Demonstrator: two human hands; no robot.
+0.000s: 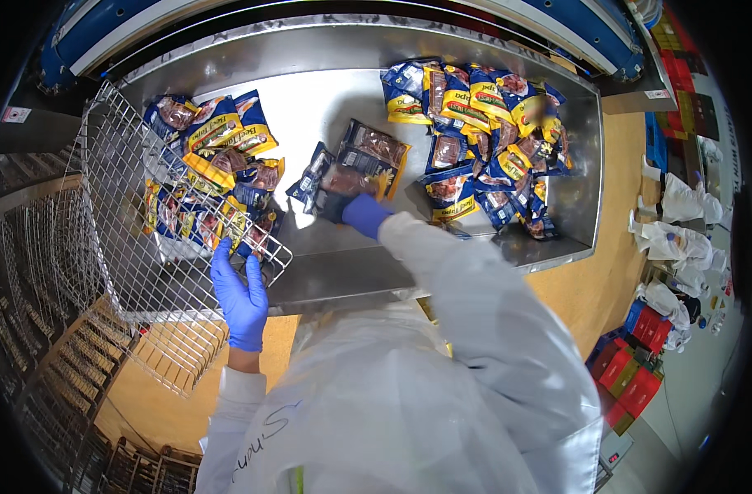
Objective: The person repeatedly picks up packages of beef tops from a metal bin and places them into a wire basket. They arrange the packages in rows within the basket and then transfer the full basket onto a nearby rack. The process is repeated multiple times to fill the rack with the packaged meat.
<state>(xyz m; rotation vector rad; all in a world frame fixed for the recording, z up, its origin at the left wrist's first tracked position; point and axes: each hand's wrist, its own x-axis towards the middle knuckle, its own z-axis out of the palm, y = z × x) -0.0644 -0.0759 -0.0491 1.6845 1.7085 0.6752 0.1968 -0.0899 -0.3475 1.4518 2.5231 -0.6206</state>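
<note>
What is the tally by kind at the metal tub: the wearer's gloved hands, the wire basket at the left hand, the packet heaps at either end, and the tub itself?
Gloved hands: 2 (left hand, right hand)
Wire basket: 1
Packet heaps: 2 (left heap, right heap)
Metal tub: 1
Total: 6

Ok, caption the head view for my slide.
Left gloved hand at a wire basket, right gloved hand among blue-and-yellow packets in a steel tray.

The left hand [241, 295] points forward, thumb [256, 278] apart; the right hand [364, 216] reaches farther, arm [483, 296] slanting leftward.
</note>
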